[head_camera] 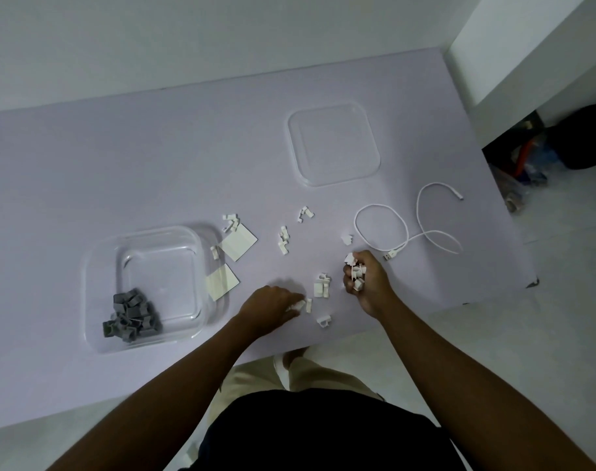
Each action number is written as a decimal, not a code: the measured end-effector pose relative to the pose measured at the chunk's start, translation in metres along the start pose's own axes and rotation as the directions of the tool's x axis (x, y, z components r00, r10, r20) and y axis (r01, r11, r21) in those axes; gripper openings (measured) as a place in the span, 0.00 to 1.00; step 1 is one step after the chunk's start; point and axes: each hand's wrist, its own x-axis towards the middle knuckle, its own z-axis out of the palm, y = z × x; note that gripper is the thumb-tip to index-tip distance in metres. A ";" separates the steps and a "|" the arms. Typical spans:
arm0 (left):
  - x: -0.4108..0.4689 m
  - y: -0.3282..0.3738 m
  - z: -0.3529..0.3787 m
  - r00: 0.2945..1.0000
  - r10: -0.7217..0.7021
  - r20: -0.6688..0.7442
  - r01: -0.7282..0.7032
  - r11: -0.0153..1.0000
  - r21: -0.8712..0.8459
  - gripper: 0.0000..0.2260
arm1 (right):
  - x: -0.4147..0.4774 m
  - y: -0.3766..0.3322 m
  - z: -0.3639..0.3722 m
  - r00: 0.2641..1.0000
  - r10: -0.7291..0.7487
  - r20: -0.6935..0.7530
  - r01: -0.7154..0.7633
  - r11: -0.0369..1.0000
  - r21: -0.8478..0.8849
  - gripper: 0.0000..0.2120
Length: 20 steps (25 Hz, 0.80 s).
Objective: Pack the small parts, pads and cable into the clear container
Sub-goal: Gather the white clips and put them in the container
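A clear container (96, 266) sits at the left of the pale table, with a heap of grey clips (131, 316) in its near corner. Two whitish pads (238, 241) (221, 282) lie just right of it. White clips are scattered over the middle of the table (283, 239) (306, 212) (322, 285). A white USB cable (407, 232) lies looped at the right. My right hand (366, 282) is closed around a handful of white clips. My left hand (272, 305) rests on the table, its fingertips pinching a white clip (298, 304).
A clear lid (334, 144) lies flat at the back of the table. The table's near edge runs just below my hands and its right edge is beside the cable. Dark bags and clutter (544, 151) sit on the floor at the far right.
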 end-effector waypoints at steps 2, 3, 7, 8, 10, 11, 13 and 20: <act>0.000 -0.001 -0.001 1.000 -0.005 -0.010 0.004 0.999 -0.038 0.18 | -0.002 -0.003 0.004 0.997 -0.017 0.070 0.014 0.999 0.046 0.09; -0.001 -0.002 -0.002 1.000 -0.019 -0.018 0.018 0.998 -0.066 0.17 | -0.002 -0.005 0.006 0.995 -0.026 0.100 0.019 0.998 0.067 0.09; -0.009 -0.007 -0.005 0.996 -0.072 -0.044 0.063 0.982 -0.176 0.14 | -0.002 -0.007 0.018 0.991 -0.041 0.129 0.028 0.995 0.100 0.11; -0.012 -0.009 -0.007 0.995 -0.081 -0.057 0.068 0.978 -0.196 0.13 | -0.002 -0.007 0.024 0.991 -0.042 0.127 0.030 0.995 0.097 0.11; -0.016 -0.014 -0.009 0.991 -0.099 -0.089 0.076 0.971 -0.227 0.13 | -0.003 -0.004 0.039 0.991 -0.042 0.129 0.032 0.996 0.079 0.11; -0.018 -0.016 -0.010 0.990 -0.108 -0.095 0.083 0.969 -0.235 0.13 | -0.004 -0.002 0.046 0.991 -0.037 0.128 0.028 0.997 0.073 0.11; -0.021 -0.022 -0.014 0.988 -0.116 -0.104 0.086 0.964 -0.253 0.14 | -0.005 0.003 0.058 0.992 -0.025 0.122 0.014 0.996 0.086 0.11; -0.053 -0.042 -0.073 0.933 -0.229 -0.278 0.083 0.887 -0.454 0.15 | -0.016 0.022 0.101 0.987 -0.039 0.155 0.025 0.996 0.091 0.10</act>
